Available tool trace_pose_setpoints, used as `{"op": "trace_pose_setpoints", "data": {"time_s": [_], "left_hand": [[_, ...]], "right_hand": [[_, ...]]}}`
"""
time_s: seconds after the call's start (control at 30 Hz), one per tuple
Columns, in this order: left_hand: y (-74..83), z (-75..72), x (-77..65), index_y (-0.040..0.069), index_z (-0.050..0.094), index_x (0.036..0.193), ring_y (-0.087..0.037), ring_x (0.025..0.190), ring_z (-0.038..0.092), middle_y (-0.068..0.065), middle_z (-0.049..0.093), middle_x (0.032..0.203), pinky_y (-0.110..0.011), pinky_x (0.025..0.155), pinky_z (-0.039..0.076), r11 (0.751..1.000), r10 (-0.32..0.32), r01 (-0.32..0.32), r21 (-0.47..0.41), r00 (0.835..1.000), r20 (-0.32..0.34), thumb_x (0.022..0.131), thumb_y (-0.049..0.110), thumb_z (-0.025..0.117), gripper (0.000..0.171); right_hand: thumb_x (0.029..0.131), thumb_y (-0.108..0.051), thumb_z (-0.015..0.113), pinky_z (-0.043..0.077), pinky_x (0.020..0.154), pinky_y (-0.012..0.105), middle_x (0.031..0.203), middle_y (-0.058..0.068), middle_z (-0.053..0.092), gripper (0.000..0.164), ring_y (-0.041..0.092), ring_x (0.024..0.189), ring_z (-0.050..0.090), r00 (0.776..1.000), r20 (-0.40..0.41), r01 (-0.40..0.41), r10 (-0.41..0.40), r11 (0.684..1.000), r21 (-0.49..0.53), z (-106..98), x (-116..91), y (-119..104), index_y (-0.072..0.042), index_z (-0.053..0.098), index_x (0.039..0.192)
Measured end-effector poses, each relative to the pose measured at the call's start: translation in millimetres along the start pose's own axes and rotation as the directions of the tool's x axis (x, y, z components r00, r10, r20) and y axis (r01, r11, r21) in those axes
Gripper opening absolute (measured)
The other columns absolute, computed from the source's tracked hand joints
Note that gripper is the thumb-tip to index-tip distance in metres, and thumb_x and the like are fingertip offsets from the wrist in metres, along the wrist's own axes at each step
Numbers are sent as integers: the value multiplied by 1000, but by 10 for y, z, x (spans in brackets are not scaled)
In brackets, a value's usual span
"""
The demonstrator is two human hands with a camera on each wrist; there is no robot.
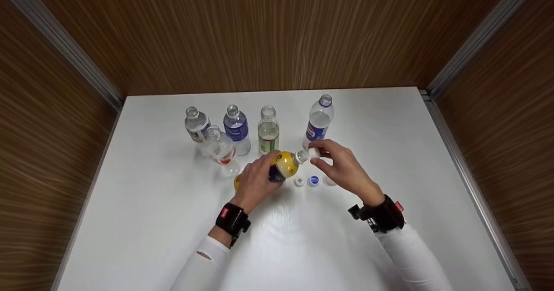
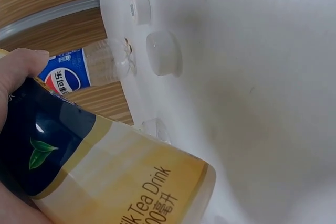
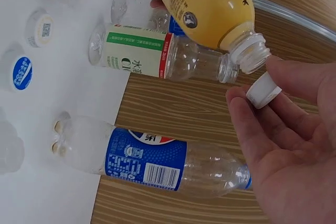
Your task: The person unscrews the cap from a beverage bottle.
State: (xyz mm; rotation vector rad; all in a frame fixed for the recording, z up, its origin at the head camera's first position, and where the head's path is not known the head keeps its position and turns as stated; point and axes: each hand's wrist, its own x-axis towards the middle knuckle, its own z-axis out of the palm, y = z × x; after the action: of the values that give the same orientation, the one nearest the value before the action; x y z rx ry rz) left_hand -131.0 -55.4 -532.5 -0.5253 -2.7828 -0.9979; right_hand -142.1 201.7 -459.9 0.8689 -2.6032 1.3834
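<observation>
My left hand [image 1: 256, 180] grips a milk tea bottle [image 1: 285, 164] with a yellow and dark blue label, tilted so its neck points to the right. In the right wrist view its threaded mouth [image 3: 256, 59] is uncovered. Just off that mouth, my right hand [image 1: 344, 169] pinches a white cap [image 3: 263, 91] between thumb and fingers. Behind the right hand stands a Pepsi bottle [image 1: 319, 120] without a cap. A bottle with a green and cream label [image 3: 137, 51] stands behind the milk tea bottle.
Uncapped bottles stand at the left: one with a blue label [image 1: 236, 128], one with a dark label [image 1: 198, 126], and a clear one with red print [image 1: 221, 149]. A white cap [image 1: 299, 181] and a blue-marked cap [image 1: 314, 180] lie below the hands. Wood-grain panels [image 1: 277, 35] enclose the white table [image 1: 164, 239].
</observation>
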Motion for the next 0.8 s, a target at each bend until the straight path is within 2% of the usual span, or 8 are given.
{"op": "trace_pose_setpoints", "data": {"time_s": [0.17,0.33,0.63,0.8], "left_hand": [[-38,-14,-18,17,49,147,-31,112,67,-12,67,131,-51,95,52,999,10,-13,-41,997,-72,77,19,93,83],[-72,-27,-23,17,50,146,-31,111,68,-12,68,130,-50,95,53,998,21,-28,-51,992,-128,76,18,93,82],[-79,-23,-6,18,51,145,-29,110,68,-10,68,129,-49,94,54,999,2,-9,-52,991,-131,74,17,94,83],[-59,-11,6,19,51,144,-29,110,68,-9,68,129,-49,94,54,998,-9,1,-59,992,-123,73,17,95,84]], "right_hand": [[93,2,74,56,96,44,123,18,68,37,30,106,68,998,-14,-63,62,994,-86,-105,-121,181,3,63,128],[91,3,76,58,91,47,111,17,69,35,31,98,66,994,-37,-107,101,975,-194,-241,-271,400,6,65,124],[90,3,77,56,86,50,100,16,65,33,31,94,65,983,-53,-183,175,931,-316,-425,-535,699,5,66,121],[90,4,76,54,84,50,99,17,64,33,32,94,64,974,-53,-227,222,917,-329,-473,-655,835,7,66,121]]}}
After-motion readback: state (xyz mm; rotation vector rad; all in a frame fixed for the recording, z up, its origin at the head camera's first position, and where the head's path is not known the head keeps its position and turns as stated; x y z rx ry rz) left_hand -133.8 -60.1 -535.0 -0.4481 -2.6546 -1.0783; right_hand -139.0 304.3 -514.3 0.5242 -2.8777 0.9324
